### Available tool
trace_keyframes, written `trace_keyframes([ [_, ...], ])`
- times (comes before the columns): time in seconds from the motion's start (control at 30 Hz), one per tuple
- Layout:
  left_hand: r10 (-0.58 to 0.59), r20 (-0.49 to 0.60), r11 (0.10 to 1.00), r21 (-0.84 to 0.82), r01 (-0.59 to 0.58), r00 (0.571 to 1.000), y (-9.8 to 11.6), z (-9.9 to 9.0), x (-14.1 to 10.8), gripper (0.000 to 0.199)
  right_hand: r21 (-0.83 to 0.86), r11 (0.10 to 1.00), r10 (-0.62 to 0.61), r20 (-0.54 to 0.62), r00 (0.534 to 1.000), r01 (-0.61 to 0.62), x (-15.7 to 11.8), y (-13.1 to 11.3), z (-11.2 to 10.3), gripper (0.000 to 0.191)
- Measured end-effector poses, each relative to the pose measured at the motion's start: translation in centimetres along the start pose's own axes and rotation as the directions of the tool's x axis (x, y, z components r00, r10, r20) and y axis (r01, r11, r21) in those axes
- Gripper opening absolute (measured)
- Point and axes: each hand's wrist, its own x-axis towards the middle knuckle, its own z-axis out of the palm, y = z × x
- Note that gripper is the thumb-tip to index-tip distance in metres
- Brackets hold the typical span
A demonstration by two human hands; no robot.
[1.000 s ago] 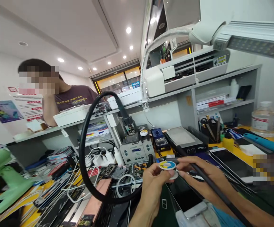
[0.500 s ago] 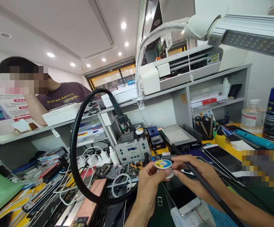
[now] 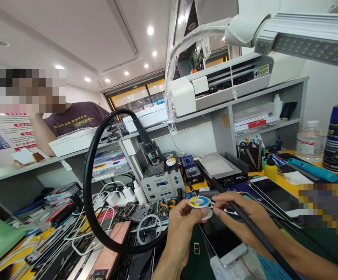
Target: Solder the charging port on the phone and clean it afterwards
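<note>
My left hand (image 3: pixel 180 227) is closed around a small white spool (image 3: pixel 199 202) with a blue and yellow label, of the kind that holds desoldering wick. Thumb and fingers grip its edge, and its two discs show one above the other. Close to its right side, my right hand (image 3: pixel 241 212) has its fingertips drawn together; whether something thin is between them I cannot make out. A black tube (image 3: pixel 253 229) runs slantwise across my right hand. Below both hands lie a dark-screened phone (image 3: pixel 223 235) and a clear plastic bag (image 3: pixel 230 262).
A black hose (image 3: pixel 87 186) loops up from a grey rework station (image 3: pixel 161 183). Behind are a blue soldering station (image 3: pixel 191 171) and a hot plate (image 3: pixel 219 167). Phones and white cables (image 3: pixel 79 233) crowd the left. A white phone (image 3: pixel 275 194) lies right. A person (image 3: pixel 72 120) leans on the counter.
The view has shifted slightly. My hands and the spool have moved a little left, and the spool's lower disc shows more. The other person's head has turned or shifted slightly.
</note>
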Motion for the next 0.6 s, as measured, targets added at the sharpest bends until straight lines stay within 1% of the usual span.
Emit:
trace_keyframes([
  [0.1, -0.003, -0.001, 1.0, -0.001, 0.003, 1.0, 0.06, -0.12, 0.05, 0.036, 0.008, 0.999, 0.034, -0.012, 0.999, -0.034, 0.04, -0.12, -0.13, 0.013],
  [0.3, -0.021, 0.009, 0.999, -0.026, 0.022, 1.0, 0.18, -0.19, 0.09, 0.034, 0.031, 0.996, 0.086, 0.008, 0.996, -0.086, 0.11, -0.47, -0.62, 0.012],
  [0.6, -0.059, 0.037, 0.996, -0.065, 0.061, 0.998, 0.21, -0.2, 0.07, 0.038, 0.089, 0.985, 0.148, 0.009, 0.989, -0.148, 0.13, -0.32, -0.73, 0.013],
])
